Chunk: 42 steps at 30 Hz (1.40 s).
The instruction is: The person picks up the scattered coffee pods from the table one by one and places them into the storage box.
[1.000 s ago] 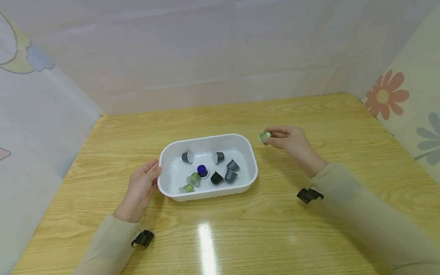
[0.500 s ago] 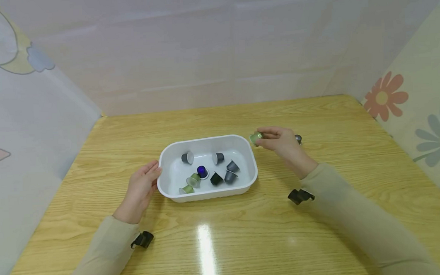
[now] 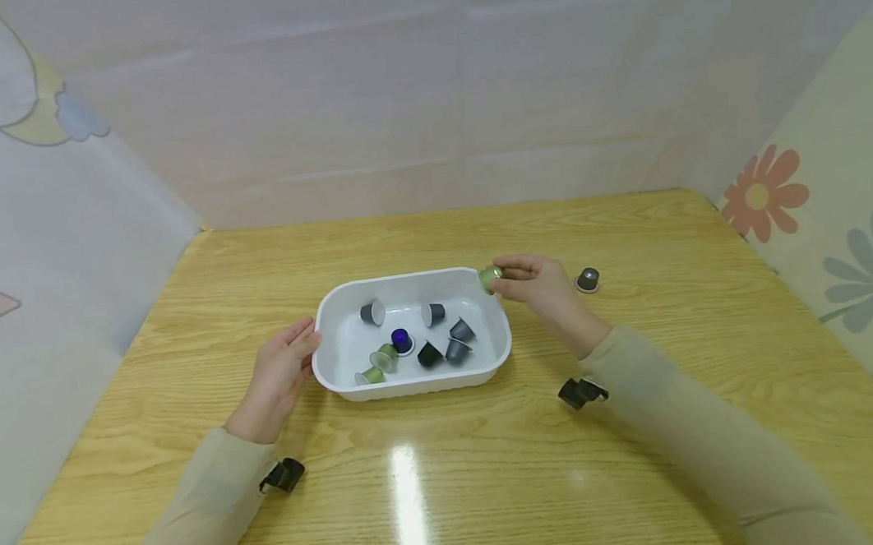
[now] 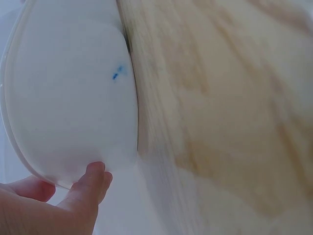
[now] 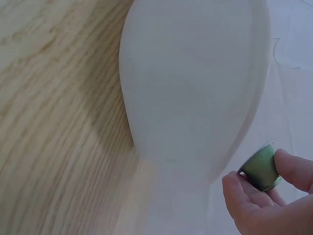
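Observation:
My right hand (image 3: pixel 544 290) pinches a green coffee capsule (image 3: pixel 490 278) between thumb and fingers, over the far right corner of a white tub (image 3: pixel 413 386). In the right wrist view the green capsule (image 5: pixel 261 169) is tilted, its wide rim toward the tub (image 5: pixel 190 88). My left hand (image 3: pixel 275 378) holds the tub's left end, thumb at the rim and fingers against the outer wall (image 4: pixel 78 117). Inside the tub lie a blue capsule (image 3: pixel 400 340), a black capsule (image 3: pixel 429 354), two green capsules (image 3: pixel 385 357) and several grey capsules (image 3: pixel 462 330).
A dark grey capsule (image 3: pixel 588 279) stands rim down on the wooden table (image 3: pixel 491 467), right of my right hand. Pale printed cloth walls (image 3: pixel 429 125) rise behind the table and at both sides.
My right hand has moved left with the green capsule, from beside the tub to over its far right corner. The dark grey capsule behind it has come into view. My left hand stays put.

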Available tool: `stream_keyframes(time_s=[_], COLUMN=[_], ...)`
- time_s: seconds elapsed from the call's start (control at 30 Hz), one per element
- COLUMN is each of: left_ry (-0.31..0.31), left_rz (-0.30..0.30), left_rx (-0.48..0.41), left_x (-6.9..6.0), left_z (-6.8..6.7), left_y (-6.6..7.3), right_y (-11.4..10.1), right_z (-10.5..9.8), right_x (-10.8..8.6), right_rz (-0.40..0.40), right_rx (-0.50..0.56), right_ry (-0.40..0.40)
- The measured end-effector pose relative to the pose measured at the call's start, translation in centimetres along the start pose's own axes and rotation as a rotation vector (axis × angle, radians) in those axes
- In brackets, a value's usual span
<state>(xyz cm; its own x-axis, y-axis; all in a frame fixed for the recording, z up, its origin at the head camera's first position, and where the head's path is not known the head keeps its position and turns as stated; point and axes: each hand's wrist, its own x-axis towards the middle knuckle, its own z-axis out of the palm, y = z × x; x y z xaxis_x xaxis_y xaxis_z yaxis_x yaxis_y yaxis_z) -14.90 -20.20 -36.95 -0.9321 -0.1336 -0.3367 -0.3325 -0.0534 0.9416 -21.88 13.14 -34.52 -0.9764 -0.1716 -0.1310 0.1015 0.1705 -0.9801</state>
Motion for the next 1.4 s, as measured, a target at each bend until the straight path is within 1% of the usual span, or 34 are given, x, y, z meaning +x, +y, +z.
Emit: stream_keyframes(time_s=[0.3, 0.43, 0.7, 1.0, 1.23, 1.4], left_ry=[-0.012, -0.007, -0.005, -0.007, -0.005, -0.007], left_rz=[0.012, 0.011, 0.017, 0.012, 0.012, 0.015], left_rx=[0.007, 0.004, -0.007, -0.006, -0.005, -0.001], left_x=[0.1, 0.1, 0.1, -0.1, -0.1, -0.1], left_z=[0.3, 0.4, 0.5, 0.7, 0.7, 0.8], left_y=[0.2, 0.2, 0.2, 0.3, 0.3, 0.4], right_y=[-0.3, -0.2, -0.1, -0.2, -0.7, -0.6], right_z=[0.8, 1.4, 2.2, 3.5, 4.7, 5.4], right_x=[0.3, 0.7, 1.0, 1.3, 1.3, 1.6], right_rz=[-0.026, -0.02, -0.019, -0.005, 0.006, 0.0], right_rx=[0.004, -0.008, -0.031, -0.011, 0.014, -0.009], right_ry=[-0.026, -0.04, -0.036, -0.057, -0.101, -0.146])
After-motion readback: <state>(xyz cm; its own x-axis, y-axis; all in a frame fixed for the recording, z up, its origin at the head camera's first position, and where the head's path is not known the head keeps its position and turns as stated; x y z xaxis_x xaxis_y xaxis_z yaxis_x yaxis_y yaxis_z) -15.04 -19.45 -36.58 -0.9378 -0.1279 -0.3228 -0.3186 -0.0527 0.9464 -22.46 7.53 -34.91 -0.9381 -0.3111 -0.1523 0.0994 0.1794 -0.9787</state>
